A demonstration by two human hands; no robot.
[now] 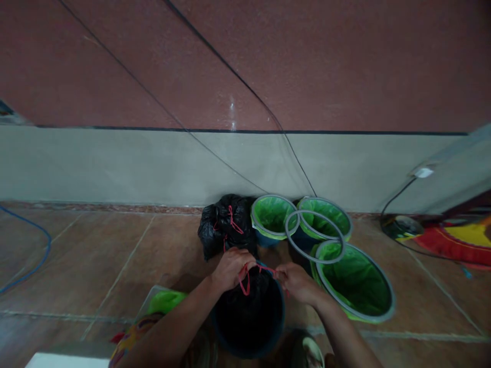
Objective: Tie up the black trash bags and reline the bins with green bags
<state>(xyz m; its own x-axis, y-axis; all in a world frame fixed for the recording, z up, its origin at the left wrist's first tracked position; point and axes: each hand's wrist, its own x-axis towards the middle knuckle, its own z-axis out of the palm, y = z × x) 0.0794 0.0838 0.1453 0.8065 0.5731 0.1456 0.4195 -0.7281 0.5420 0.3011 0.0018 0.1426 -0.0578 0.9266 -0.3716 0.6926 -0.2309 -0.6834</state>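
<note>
A dark blue bin [283, 317] stands on the floor right in front of me, with a black garbage bag [256, 294] inside it. The bag's red drawstring [247, 287] runs between my hands over the far rim. My left hand [233, 268] is closed on one part of the string, and a loop hangs below it. On the other side, my right hand [298, 281] pinches the string near its end. The depth of the bin is too dark to make out.
Black bags tied with red string [230, 222] sit against the wall. Bins with green liners stand to their right: one [273, 197], another [347, 217] and a nearer one [389, 291]. A loose grey ring [316, 260] lies across them. A blue hose [48, 245] curves at left.
</note>
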